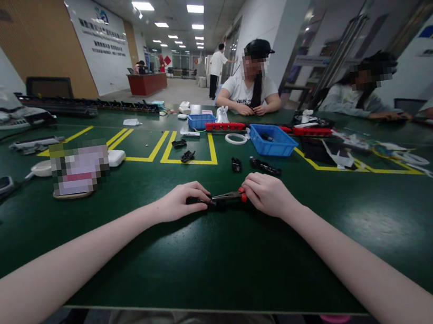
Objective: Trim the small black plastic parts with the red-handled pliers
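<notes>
My right hand (pixel 265 194) is closed round the red handles of a pair of needle-nose pliers (pixel 227 196), whose metal jaws point left. Close by on the left, my left hand (pixel 184 201) grips a small black part (pixel 194 200), partly hidden by the fingers. The jaws reach the black part at my left fingertips; whether they clamp it cannot be made out. Just beyond my hands lie a small black piece (pixel 236 164) and a longer black piece (pixel 265 166) on the green table (pixel 221 257).
Farther off stand a blue bin (pixel 273 141) and a second blue bin (pixel 201 121), near a white ring (pixel 236 138) and red strips (pixel 225 126). A phone (pixel 80 172) leans at left. A co-worker (pixel 248 86) sits opposite, another person (pixel 366 89) at right.
</notes>
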Demonstrator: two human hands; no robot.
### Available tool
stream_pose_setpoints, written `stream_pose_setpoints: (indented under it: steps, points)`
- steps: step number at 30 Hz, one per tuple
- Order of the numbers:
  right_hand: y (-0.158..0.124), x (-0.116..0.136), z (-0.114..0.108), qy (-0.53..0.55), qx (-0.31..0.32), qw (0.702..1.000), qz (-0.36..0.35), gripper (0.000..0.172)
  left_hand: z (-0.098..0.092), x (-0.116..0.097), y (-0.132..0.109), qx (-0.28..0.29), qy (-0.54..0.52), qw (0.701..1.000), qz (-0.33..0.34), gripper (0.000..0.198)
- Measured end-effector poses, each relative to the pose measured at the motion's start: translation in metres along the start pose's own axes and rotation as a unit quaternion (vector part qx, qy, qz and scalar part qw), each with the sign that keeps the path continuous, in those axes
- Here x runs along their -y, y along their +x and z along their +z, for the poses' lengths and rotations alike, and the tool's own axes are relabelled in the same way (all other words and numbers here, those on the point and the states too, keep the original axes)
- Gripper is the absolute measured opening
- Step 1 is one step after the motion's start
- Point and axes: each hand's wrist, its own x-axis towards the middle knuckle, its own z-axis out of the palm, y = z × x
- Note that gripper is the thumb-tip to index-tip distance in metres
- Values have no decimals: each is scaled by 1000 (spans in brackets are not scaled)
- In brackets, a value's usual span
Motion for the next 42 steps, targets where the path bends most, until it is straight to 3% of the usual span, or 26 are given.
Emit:
stream_pose_setpoints:
  steps: [22, 27, 35, 42]
  points:
    - [3, 13, -1, 45, 21, 999, 0, 35, 0, -2, 0, 7, 30, 1000, 5, 19]
    - [4, 15, 1, 38, 19, 999, -9, 42, 1, -4, 0, 4, 63, 998, 19, 22]
    - [5, 18, 4, 16, 0, 1000, -5, 32, 3, -5, 0, -5, 70, 997, 16, 21]
    - [6, 19, 5, 35, 19, 999, -8, 29, 7, -8, -1, -9, 137, 991, 5, 27]
